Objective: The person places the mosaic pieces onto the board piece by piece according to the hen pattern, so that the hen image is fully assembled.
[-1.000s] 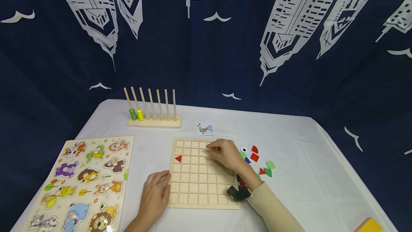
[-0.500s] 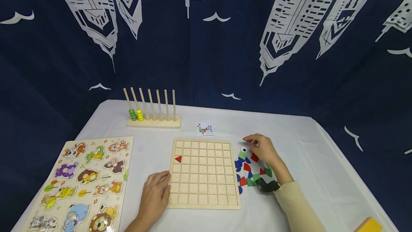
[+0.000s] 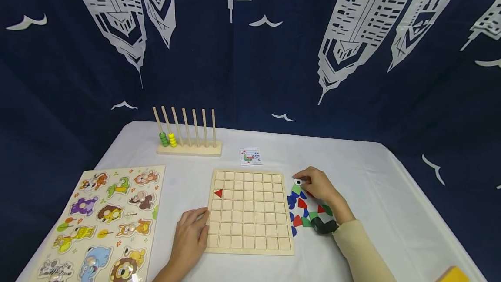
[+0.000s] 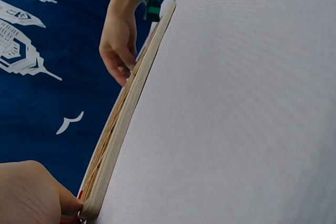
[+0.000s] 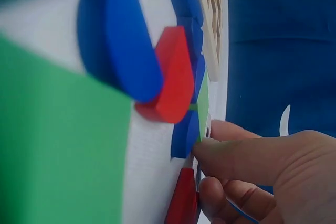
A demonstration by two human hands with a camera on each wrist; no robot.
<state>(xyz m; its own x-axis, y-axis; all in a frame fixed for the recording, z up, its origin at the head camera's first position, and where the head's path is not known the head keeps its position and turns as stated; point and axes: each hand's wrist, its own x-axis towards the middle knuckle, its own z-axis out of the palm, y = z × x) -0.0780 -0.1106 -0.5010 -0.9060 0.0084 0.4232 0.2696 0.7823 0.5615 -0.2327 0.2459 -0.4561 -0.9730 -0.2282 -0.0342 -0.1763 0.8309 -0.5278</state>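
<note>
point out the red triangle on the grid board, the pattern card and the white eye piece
red triangle (image 3: 218,193), head view, its middle
pattern card (image 3: 250,156), head view, centre of the print
white eye piece (image 3: 298,182), head view, its visible face by the right hand's fingers

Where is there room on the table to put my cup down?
The white cloth is bare right of the colored pieces, and also between the peg stand and the grid board. It's crowded where the right hand is, and by the animal puzzle.
</note>
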